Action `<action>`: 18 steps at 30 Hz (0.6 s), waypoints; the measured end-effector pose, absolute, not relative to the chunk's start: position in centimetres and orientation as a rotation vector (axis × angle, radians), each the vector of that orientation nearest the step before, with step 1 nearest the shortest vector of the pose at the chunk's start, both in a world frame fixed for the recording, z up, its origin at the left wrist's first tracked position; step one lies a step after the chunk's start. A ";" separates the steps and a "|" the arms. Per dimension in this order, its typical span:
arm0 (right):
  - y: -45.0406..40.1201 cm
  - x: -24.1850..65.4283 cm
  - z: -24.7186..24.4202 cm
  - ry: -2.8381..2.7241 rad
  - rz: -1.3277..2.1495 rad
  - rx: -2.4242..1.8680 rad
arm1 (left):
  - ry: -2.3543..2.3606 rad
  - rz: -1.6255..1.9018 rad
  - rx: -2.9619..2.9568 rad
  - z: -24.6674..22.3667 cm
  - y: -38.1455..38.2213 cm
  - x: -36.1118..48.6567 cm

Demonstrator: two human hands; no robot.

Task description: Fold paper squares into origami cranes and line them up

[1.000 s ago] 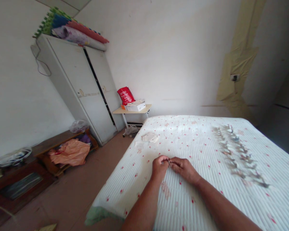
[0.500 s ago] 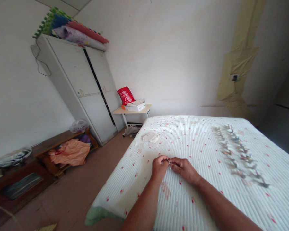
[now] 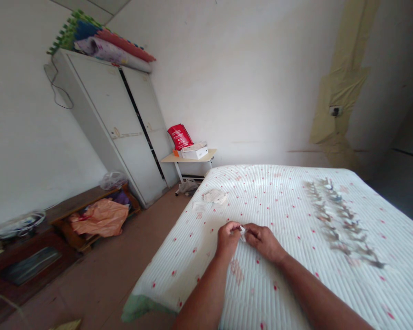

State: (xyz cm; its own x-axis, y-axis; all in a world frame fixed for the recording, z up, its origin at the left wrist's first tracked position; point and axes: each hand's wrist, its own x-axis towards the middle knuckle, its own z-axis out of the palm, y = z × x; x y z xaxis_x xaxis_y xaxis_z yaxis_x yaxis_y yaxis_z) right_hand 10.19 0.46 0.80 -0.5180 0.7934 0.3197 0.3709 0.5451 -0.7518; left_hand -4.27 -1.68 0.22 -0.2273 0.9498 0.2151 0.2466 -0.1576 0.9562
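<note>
Over the bed's middle, my left hand pinches a small folded piece of paper, pale and partly hidden by the fingers. From the other side my right hand grips the same piece, its thumb and fingers closed. The two hands are almost touching, with the paper between their fingertips. On the bed to the right stand two rows of small folded paper figures, rather blurred. Beyond my left hand lie several thin sheets of printed paper.
A white quilted cover with red dots spreads over the bed. Behind it, a small table bears a red bag and a white box. A grey cabinet and a low wooden stand are at left.
More of the pale paper shows between my fingertips now. My right hand has shifted very slightly to the right; my left hand stays in place.
</note>
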 end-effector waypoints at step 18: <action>-0.3 9.6 1.7 -2.229 0.037 -0.671 | 1.448 1.484 1.347 0.1 -1.7 -4.3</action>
State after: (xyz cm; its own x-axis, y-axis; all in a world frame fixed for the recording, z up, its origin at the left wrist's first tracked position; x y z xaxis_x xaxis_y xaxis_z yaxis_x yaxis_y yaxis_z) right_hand 9.63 -0.26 1.71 -0.5471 0.4768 0.6880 0.4538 0.8596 -0.2348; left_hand -4.33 -1.66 0.08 -0.2544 0.9418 0.2200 0.1967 -0.1723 0.9652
